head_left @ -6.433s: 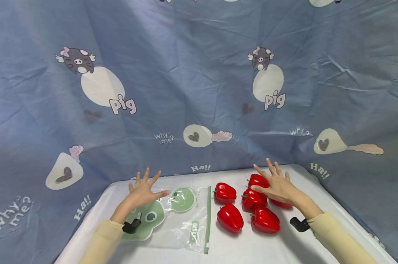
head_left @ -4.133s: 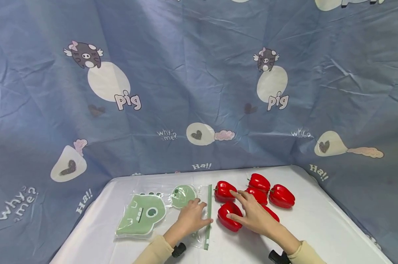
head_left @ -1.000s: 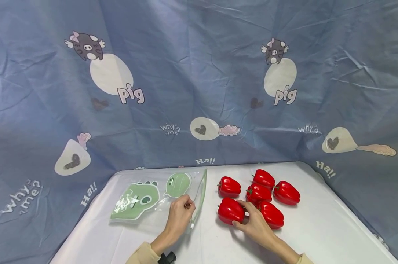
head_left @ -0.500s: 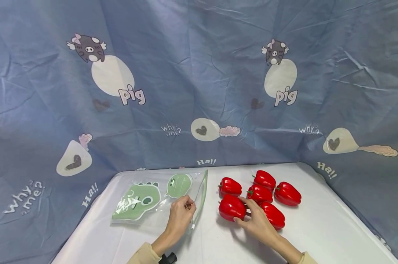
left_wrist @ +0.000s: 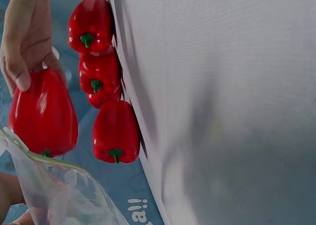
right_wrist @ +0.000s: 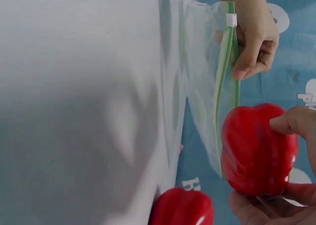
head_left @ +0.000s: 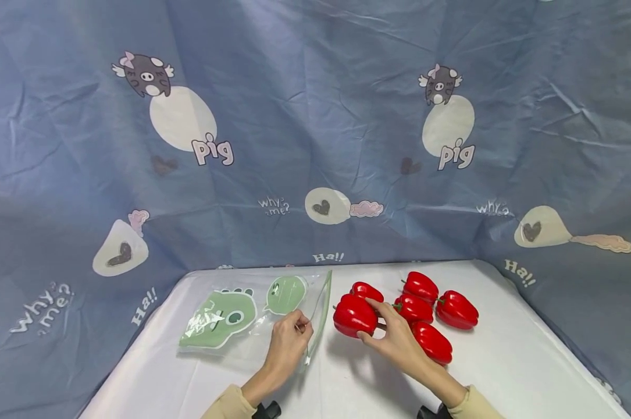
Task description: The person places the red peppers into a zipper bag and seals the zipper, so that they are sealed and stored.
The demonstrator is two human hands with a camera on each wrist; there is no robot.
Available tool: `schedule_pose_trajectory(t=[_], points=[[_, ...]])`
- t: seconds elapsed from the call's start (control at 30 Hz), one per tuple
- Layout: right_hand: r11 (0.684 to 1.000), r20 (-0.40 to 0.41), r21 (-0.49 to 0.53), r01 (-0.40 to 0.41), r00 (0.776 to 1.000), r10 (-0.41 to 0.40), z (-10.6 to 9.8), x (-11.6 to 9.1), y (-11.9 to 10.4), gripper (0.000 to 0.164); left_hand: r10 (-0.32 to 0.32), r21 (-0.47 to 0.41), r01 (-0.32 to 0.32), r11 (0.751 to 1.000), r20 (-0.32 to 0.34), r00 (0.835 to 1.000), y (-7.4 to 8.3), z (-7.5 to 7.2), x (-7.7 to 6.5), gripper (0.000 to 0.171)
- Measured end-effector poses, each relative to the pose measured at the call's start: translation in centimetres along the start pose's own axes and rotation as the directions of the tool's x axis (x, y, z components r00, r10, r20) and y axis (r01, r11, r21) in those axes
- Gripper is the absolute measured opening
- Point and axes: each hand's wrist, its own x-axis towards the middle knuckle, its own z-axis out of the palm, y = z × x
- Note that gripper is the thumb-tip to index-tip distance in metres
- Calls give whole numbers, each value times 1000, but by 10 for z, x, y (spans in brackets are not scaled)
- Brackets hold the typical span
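Note:
My right hand [head_left: 399, 343] grips a red bell pepper [head_left: 355, 316] between thumb and fingers, held above the table just right of the bag's mouth. In the right wrist view that bell pepper [right_wrist: 259, 148] overlaps the bag's green zip edge. My left hand [head_left: 288, 343] pinches the upper layer of a clear zip bag [head_left: 252, 343] near its green edge, and the mouth stands parted. A white slider [right_wrist: 231, 20] sits at one end of the zip. Green cartoon figures [head_left: 223, 317] are printed on the bag, which lies on the table's left.
Several other red bell peppers [head_left: 456, 309] lie on the white table [head_left: 503, 361] at the right. One pepper [head_left: 366, 291] sits partly hidden behind the held one. A blue patterned curtain [head_left: 315, 145] hangs behind the table's far edge.
My right hand has lifted the pepper off the table and carried it left toward the bag's mouth. Earlier, my left hand took hold of the bag's edge and raised it; it now stays there.

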Motion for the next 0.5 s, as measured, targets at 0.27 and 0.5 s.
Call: schedule_pose_trajectory(t=[0.27, 0.5], points=[[998, 17, 41, 55, 998, -56, 15, 4, -10, 67, 41, 14, -41, 999, 5, 999, 1, 2, -3, 19], [997, 42, 37, 65, 997, -67, 25, 3, -11, 65, 28, 27, -28, 999, 4, 1000, 3, 2, -3, 17]])
